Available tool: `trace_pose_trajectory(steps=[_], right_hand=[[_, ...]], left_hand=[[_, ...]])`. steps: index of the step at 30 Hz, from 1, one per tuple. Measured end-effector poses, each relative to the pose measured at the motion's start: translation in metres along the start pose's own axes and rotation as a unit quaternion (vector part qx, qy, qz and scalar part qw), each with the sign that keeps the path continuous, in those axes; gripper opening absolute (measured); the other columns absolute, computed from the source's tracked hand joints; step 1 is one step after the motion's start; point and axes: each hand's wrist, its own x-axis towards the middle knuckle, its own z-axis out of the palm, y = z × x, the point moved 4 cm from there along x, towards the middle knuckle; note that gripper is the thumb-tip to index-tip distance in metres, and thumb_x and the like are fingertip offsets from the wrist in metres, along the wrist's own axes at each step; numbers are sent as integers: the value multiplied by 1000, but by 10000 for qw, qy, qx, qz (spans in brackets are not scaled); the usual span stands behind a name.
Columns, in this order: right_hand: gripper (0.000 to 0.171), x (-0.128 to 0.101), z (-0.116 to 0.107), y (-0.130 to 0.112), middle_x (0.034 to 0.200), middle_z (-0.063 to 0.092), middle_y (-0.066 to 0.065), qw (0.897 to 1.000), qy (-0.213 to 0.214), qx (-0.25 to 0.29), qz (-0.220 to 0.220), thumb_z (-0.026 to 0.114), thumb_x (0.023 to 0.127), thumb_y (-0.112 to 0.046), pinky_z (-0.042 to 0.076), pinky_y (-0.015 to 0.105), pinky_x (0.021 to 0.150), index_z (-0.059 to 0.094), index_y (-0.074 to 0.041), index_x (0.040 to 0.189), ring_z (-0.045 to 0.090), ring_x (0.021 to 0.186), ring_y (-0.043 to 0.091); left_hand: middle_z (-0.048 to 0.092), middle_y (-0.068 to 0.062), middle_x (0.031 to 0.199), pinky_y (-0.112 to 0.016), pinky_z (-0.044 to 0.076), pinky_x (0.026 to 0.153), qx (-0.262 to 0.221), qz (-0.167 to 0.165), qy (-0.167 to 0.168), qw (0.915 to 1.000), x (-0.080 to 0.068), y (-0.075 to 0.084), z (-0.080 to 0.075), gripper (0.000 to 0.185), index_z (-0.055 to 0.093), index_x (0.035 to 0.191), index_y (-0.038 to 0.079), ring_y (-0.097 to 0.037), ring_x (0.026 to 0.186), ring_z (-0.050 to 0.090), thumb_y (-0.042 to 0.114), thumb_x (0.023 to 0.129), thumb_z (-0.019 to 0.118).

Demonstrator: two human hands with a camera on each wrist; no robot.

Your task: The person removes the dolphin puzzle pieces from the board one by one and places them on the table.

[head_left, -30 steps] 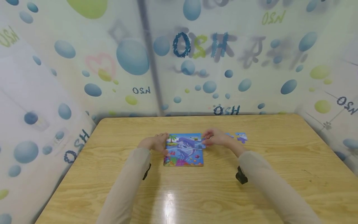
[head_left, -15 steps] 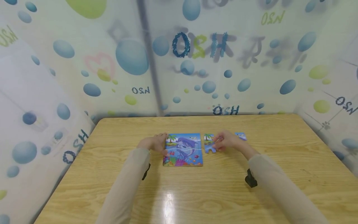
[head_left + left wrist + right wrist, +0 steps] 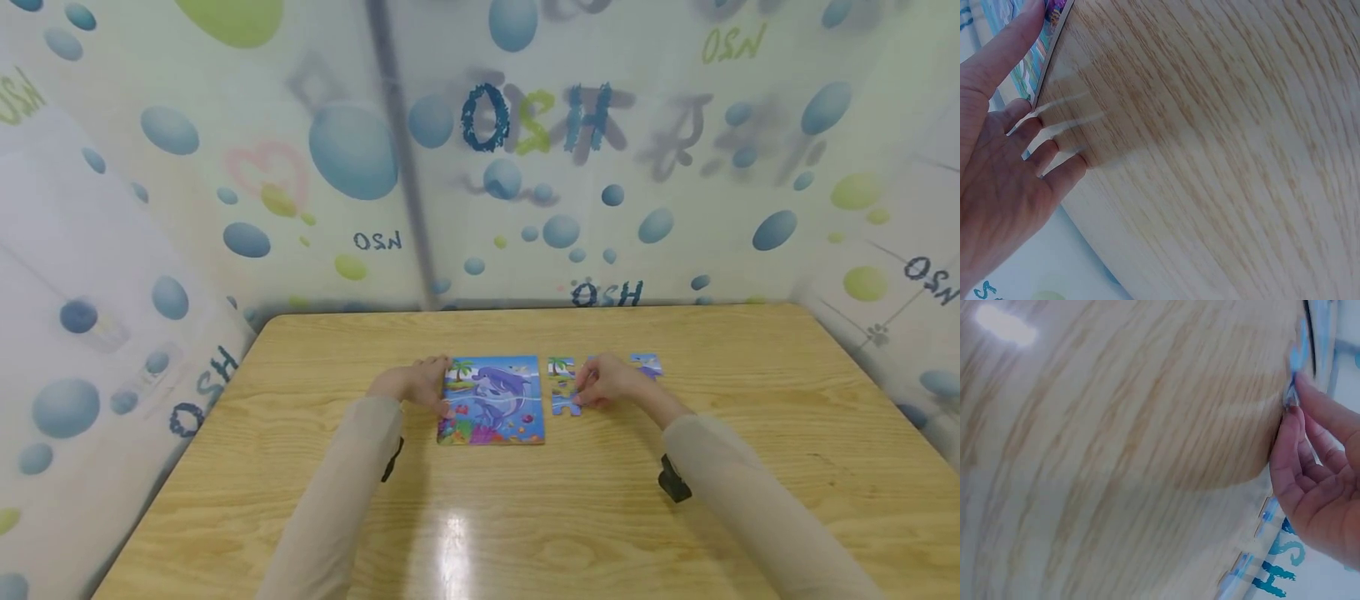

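Observation:
A square dolphin picture board [image 3: 491, 400] lies flat on the table. My left hand [image 3: 416, 385] rests at its left side, thumb laid over the picture and fingers by the edge, as the left wrist view [image 3: 1007, 156] also shows. To the board's right is a puzzle piece with a palm tree [image 3: 560, 367]. Just below it, a blue puzzle piece [image 3: 564, 405] is pinched between the thumb and fingers of my right hand [image 3: 609, 382]. The right wrist view shows that pinch edge-on; my right hand [image 3: 1319, 462] hides much of the piece.
Another puzzle piece [image 3: 647, 364] lies behind my right hand, and a bit of blue piece [image 3: 592, 362] peeks out beside the knuckles. The wooden table [image 3: 570, 517] ends at a wall sheet [image 3: 487, 208] printed with blue and green ovals.
My right hand has moved from the board's right edge to the right with the blue puzzle piece, then set it slightly lower, against the palm-tree piece. The left hand has stayed put.

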Motion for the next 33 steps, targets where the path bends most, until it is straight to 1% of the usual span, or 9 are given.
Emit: trace_pose_trajectory(steps=[4, 7, 10, 14, 19, 22, 25, 29, 33], right_hand=[[23, 1, -1, -2, 77, 58, 4, 9997, 111, -208, 38, 73, 78, -9, 46, 20, 56, 60, 1, 94, 50, 61, 10], [22, 2, -2, -3, 80, 57, 5, 9994, 190, -279, -61, 71, 79, -9, 45, 20, 57, 60, 1, 94, 50, 64, 11], [24, 4, -3, -5, 86, 58, 7, 9989, 319, -293, -204, 70, 81, -13, 44, 21, 61, 60, 0, 98, 52, 71, 13], [30, 6, -3, -11, 94, 61, 12, 9978, 436, -256, -418, 68, 84, -19, 47, 24, 69, 59, 1, 104, 56, 84, 18], [28, 8, 0, -21, 101, 63, 16, 9967, 483, -155, -629, 66, 86, -19, 52, 32, 79, 60, 1, 105, 60, 92, 23], [29, 10, 2, -27, 103, 63, 17, 9965, 520, -38, -646, 65, 86, -18, 52, 33, 81, 59, 2, 107, 60, 93, 23], [33, 12, 5, -31, 106, 62, 18, 9964, 556, -6, -639, 64, 87, -20, 52, 31, 79, 58, 2, 111, 60, 94, 24], [39, 16, 9, -36, 112, 61, 21, 9964, 460, 109, -711, 62, 89, -19, 54, 34, 81, 55, 5, 118, 59, 100, 29], [46, 19, 14, -41, 117, 59, 24, 9961, 312, 201, -799, 63, 89, -20, 53, 39, 88, 51, 6, 125, 58, 108, 34]], left_hand=[[8, -19, 156, -54, 13, 117, -67, 15, -2, 10000, -1, 1, -1, 94, 12, 149, 3, -41, 143, 8, 36, 82, 70], [6, -19, 157, -55, 12, 117, -142, 6, -22, 9999, -1, 0, 0, 95, 11, 149, 3, -42, 143, 7, 36, 82, 70], [6, -19, 157, -56, 12, 117, -164, -14, -24, 9999, -2, -1, 0, 96, 11, 149, 3, -42, 143, 7, 36, 81, 70], [6, -18, 157, -56, 12, 117, -158, -34, -50, 9999, -3, -2, 0, 96, 10, 149, 4, -41, 144, 6, 36, 82, 70], [7, -17, 157, -54, 12, 118, -105, -44, -37, 9999, -4, 0, -1, 95, 11, 149, 5, -38, 144, 8, 37, 82, 70], [9, -17, 157, -53, 13, 118, -84, -65, -14, 9999, -4, 1, -2, 94, 13, 149, 5, -37, 145, 8, 37, 82, 69], [9, -17, 157, -53, 13, 118, -78, -93, -2, 9999, -3, 0, -1, 94, 13, 149, 5, -37, 145, 8, 37, 82, 70], [8, -16, 157, -52, 12, 118, -71, -120, 5, 9999, -3, 0, -1, 94, 13, 149, 6, -37, 145, 7, 38, 81, 70], [9, -15, 157, -53, 12, 118, -97, -136, 2, 9999, -4, 0, -1, 95, 12, 149, 6, -37, 145, 8, 38, 81, 70]])
